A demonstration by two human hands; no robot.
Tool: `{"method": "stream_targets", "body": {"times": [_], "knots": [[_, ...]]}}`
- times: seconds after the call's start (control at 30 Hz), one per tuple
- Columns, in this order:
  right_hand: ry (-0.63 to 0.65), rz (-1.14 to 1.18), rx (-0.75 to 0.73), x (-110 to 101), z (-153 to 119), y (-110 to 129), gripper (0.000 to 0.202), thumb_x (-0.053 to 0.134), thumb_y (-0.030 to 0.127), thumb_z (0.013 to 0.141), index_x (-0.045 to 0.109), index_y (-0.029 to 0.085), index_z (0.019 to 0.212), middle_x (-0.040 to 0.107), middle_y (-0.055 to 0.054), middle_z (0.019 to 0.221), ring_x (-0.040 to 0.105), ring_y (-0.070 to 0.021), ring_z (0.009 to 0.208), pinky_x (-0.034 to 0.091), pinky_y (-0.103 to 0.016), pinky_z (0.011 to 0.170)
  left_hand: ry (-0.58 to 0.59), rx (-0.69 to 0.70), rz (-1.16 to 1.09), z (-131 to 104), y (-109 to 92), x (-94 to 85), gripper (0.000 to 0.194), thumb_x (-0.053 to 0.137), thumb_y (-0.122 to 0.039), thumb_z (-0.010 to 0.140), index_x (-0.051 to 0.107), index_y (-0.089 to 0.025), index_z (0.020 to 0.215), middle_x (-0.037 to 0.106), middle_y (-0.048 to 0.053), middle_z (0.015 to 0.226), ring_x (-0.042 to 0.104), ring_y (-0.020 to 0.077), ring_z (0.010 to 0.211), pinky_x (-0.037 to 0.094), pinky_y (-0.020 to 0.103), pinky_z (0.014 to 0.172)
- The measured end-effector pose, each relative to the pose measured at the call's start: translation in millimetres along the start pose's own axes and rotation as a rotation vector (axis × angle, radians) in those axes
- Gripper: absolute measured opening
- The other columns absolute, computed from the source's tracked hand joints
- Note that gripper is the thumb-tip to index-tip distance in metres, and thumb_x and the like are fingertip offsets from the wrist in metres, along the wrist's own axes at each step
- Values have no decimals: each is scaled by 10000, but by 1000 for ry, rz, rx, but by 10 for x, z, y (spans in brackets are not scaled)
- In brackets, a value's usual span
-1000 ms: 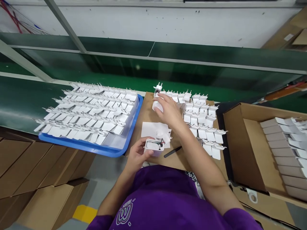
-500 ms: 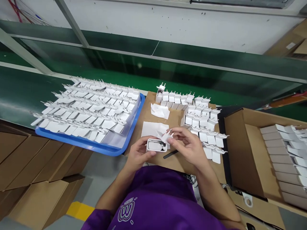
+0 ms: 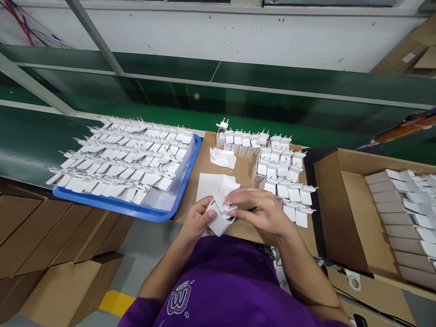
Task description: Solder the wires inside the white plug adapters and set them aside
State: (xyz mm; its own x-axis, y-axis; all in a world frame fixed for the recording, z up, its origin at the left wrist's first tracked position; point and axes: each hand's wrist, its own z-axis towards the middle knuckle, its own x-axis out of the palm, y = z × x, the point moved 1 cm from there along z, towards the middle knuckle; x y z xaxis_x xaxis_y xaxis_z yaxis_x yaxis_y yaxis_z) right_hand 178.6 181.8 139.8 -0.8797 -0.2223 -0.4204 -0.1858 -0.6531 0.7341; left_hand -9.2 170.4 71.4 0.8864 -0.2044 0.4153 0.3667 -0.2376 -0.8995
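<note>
A small white plug housing [image 3: 220,223] is tilted in my left hand [image 3: 199,219], whose fingers and thumb grip its left side. My right hand [image 3: 257,208] pinches the white pronged cover piece [image 3: 224,193] at the housing's open top. The inside of the housing is mostly hidden by the cover and my fingers. Under and behind my hands lies a white paper sheet [image 3: 206,184] on the brown cardboard work surface [image 3: 190,200]. Farther back is a crumpled white wipe [image 3: 223,157]. Rows of similar white plug units [image 3: 281,170] stand to the right.
At the left, a blue tray [image 3: 184,190] holds many white plug units in rows. An open cardboard box [image 3: 344,218] with more units stands at the right. Brown cartons [image 3: 68,286] are at the lower left. An orange-handled tool [image 3: 391,134] shows at upper right.
The housing has been tilted, so its opening no longer faces up to the camera. My right hand has moved left over it with the cover piece. The view has shifted slightly.
</note>
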Motion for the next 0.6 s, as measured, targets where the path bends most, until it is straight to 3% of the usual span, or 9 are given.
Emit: {"method": "stream_targets", "body": {"times": [0.17, 0.37, 0.6], "knots": [[22, 117, -61, 13, -29, -34, 212, 721, 114, 802, 686, 169, 1003, 765, -67, 950, 722, -173, 940, 606, -335, 855, 47, -15, -37, 21, -57, 61, 660, 809, -643, 564, 677, -161, 996, 660, 26, 685, 521, 109, 514, 388, 197, 466], [65, 139, -105, -4, -46, -54, 242, 723, 114, 798, 696, 177, 1030, 768, -72, 959, 722, -176, 964, 620, -326, 838, 88, -12, -35, 0, -47, 61, 640, 773, -636, 632, 593, -214, 1079, 608, -25, 601, 459, 90, 452, 363, 190, 446], [128, 196, -121, -32, -60, -84, 264, 750, 101, 767, 709, 171, 1018, 770, -86, 953, 728, -183, 949, 627, -322, 816, 126, -19, -47, -36, -8, 30, 603, 775, -602, 655, 596, -229, 1093, 639, -22, 629, 484, 89, 452, 355, 178, 437]]}}
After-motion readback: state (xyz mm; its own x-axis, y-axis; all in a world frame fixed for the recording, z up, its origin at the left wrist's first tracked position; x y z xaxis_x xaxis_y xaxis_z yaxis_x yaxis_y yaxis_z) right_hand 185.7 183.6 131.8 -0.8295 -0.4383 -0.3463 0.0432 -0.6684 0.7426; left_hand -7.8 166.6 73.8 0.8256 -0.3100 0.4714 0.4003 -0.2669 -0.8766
